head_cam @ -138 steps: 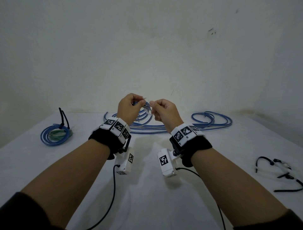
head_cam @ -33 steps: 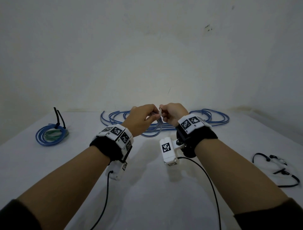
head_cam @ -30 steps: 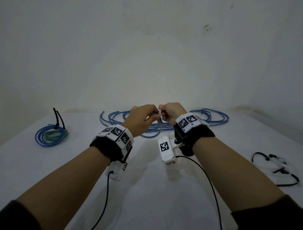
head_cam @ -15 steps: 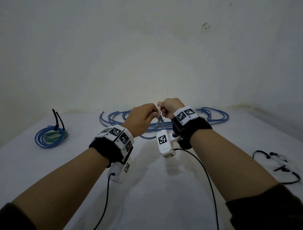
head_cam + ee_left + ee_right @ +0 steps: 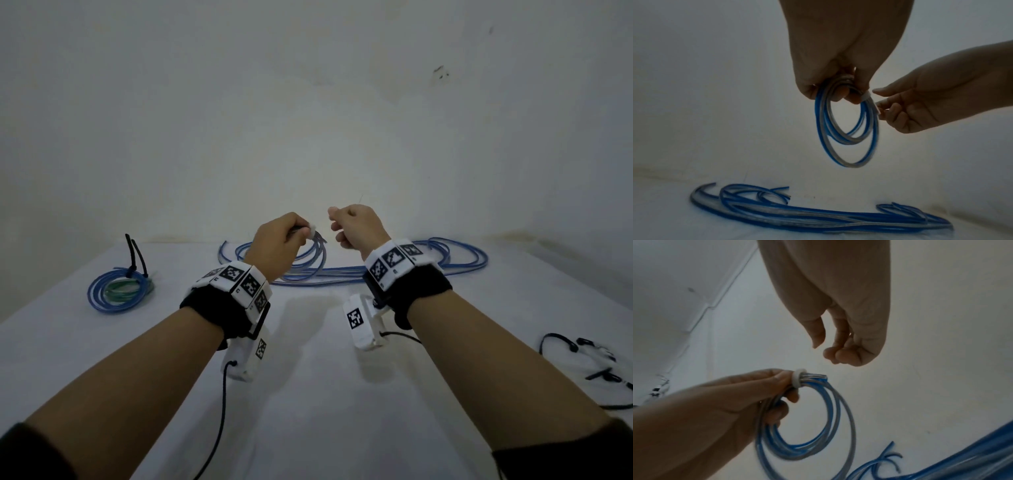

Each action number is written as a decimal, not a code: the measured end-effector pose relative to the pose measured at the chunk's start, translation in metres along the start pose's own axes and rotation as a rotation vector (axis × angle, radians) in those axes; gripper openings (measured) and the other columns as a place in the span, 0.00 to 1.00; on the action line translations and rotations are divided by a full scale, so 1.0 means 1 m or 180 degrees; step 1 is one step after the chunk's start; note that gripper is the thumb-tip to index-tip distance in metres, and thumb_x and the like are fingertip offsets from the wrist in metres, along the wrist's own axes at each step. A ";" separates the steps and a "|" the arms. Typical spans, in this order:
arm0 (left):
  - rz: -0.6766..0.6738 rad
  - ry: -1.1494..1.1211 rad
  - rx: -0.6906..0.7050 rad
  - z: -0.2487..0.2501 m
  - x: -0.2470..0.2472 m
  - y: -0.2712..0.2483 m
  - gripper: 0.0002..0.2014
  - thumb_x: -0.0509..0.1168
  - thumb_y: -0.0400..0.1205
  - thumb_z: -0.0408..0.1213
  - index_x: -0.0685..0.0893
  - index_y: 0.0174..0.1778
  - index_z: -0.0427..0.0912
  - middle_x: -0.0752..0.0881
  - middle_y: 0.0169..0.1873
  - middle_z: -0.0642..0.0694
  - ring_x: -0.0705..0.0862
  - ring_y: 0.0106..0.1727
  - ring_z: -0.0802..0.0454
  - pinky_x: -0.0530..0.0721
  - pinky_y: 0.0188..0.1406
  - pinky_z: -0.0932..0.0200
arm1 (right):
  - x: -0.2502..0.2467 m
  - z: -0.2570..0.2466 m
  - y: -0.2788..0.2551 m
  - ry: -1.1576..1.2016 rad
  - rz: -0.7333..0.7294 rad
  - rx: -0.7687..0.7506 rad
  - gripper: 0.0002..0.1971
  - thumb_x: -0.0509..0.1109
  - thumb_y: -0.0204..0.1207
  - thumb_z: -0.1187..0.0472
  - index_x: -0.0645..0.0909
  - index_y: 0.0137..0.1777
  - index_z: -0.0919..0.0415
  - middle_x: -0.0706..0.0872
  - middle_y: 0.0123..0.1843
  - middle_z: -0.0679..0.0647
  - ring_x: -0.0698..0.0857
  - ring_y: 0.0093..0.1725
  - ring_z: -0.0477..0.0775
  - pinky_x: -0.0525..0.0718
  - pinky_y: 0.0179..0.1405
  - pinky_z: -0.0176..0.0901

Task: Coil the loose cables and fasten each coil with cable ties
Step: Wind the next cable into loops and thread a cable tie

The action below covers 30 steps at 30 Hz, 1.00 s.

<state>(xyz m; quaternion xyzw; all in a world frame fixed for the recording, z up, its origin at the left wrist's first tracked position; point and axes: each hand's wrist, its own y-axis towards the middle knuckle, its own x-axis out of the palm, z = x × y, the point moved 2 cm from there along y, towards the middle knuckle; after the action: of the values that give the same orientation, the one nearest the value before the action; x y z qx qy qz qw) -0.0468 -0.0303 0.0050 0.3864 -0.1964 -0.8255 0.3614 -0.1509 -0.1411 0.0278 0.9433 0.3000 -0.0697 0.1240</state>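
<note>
Left hand (image 5: pixel 279 245) gripping blue coil (image 5: pixel 846 129) above table (image 5: pixel 308 394), white cable tie (image 5: pixel 797 378) around coil beside its fingertips, right hand (image 5: pixel 356 228) loosely curled, holding nothing, just apart.

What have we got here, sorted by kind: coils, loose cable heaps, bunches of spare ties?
Cable coils: 2, the held coil in the left hand and the tied coil.
Loose cable heaps: 1, the blue heap.
Bunches of black ties: 1, pieces too small to count.
Total: 4.
</note>
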 end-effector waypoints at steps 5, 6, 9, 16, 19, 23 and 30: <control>0.0533 -0.0124 -0.0466 -0.009 -0.008 0.000 0.06 0.65 0.80 0.36 0.85 0.48 0.41 0.87 0.43 0.48 0.82 0.43 0.54 0.74 0.38 0.79 | 0.027 0.000 -0.019 0.0330 -0.0450 0.0072 0.08 0.63 0.81 0.66 0.80 0.49 0.71 0.83 0.38 0.61 0.83 0.30 0.53 0.85 0.29 0.38; 0.0506 -0.0208 -0.0536 -0.011 -0.009 0.000 0.07 0.64 0.81 0.37 0.85 0.50 0.41 0.87 0.44 0.46 0.82 0.43 0.53 0.76 0.41 0.74 | 0.032 -0.001 -0.022 0.0435 -0.0499 0.0077 0.08 0.62 0.81 0.66 0.80 0.49 0.72 0.83 0.39 0.61 0.83 0.31 0.53 0.86 0.31 0.39; 0.0317 -0.0366 -0.0715 -0.012 -0.013 -0.006 0.11 0.57 0.84 0.36 0.83 0.55 0.40 0.85 0.48 0.44 0.82 0.47 0.49 0.78 0.49 0.59 | 0.044 -0.002 -0.025 0.0566 -0.0626 0.0098 0.11 0.61 0.81 0.65 0.81 0.52 0.74 0.84 0.41 0.60 0.86 0.37 0.56 0.87 0.38 0.42; -0.0053 -0.0970 -0.0864 -0.016 -0.038 -0.022 0.14 0.52 0.86 0.30 0.80 0.62 0.36 0.83 0.54 0.42 0.83 0.53 0.48 0.85 0.57 0.44 | 0.072 0.000 -0.025 0.0468 -0.0678 0.0059 0.12 0.69 0.77 0.65 0.83 0.54 0.75 0.85 0.45 0.66 0.85 0.43 0.59 0.88 0.45 0.50; 0.0032 -0.0436 -0.0615 -0.024 -0.056 -0.025 0.14 0.55 0.85 0.29 0.81 0.63 0.34 0.84 0.56 0.41 0.83 0.53 0.51 0.89 0.46 0.57 | 0.088 0.002 -0.024 0.0355 -0.0626 0.0021 0.09 0.69 0.76 0.66 0.85 0.50 0.73 0.84 0.42 0.64 0.83 0.40 0.58 0.87 0.46 0.51; 0.0700 0.0427 -0.0665 -0.049 -0.096 -0.031 0.12 0.60 0.83 0.35 0.83 0.61 0.40 0.79 0.56 0.45 0.81 0.49 0.52 0.77 0.47 0.64 | 0.111 -0.001 -0.024 0.0445 -0.0706 0.0065 0.07 0.71 0.76 0.66 0.84 0.49 0.71 0.85 0.37 0.61 0.84 0.36 0.56 0.87 0.39 0.47; 0.0288 -0.0445 -0.1566 -0.094 -0.152 -0.048 0.11 0.61 0.84 0.41 0.82 0.58 0.41 0.86 0.48 0.41 0.86 0.46 0.47 0.84 0.49 0.51 | 0.183 -0.013 -0.032 0.0964 -0.1231 0.0318 0.09 0.68 0.77 0.69 0.76 0.55 0.70 0.86 0.38 0.61 0.84 0.32 0.53 0.86 0.30 0.38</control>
<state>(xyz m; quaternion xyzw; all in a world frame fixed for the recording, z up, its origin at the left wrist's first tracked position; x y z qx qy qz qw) 0.0725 0.1106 -0.0073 0.2198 -0.0313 -0.8561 0.4666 -0.0203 -0.0114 -0.0039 0.8729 0.4863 0.0353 0.0152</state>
